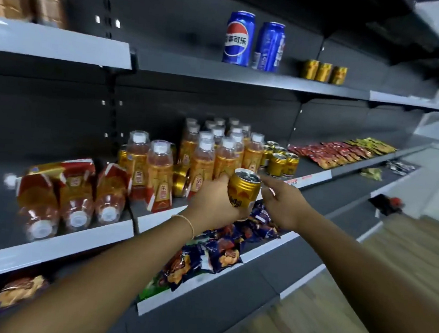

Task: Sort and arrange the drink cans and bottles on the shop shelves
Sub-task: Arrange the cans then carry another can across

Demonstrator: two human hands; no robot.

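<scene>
Dark grey metal shelves (247, 76) with pale front strips run along a wall above a wood-look floor (333, 314). In front of the middle shelf (46, 247), the left hand (213, 204) grips a small gold drink can (243, 192), held upright and slightly tilted, before clear orange-labelled bottles (214, 152). The right hand (282, 207) hangs just beside it, fingers loosely spread.

Dark metal shelving (247, 76) stands on a wood-plank floor (332, 322).

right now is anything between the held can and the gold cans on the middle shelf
Only the right hand, open beside the held can, lies toward the gold cans; no shelf goods intervene.
</scene>
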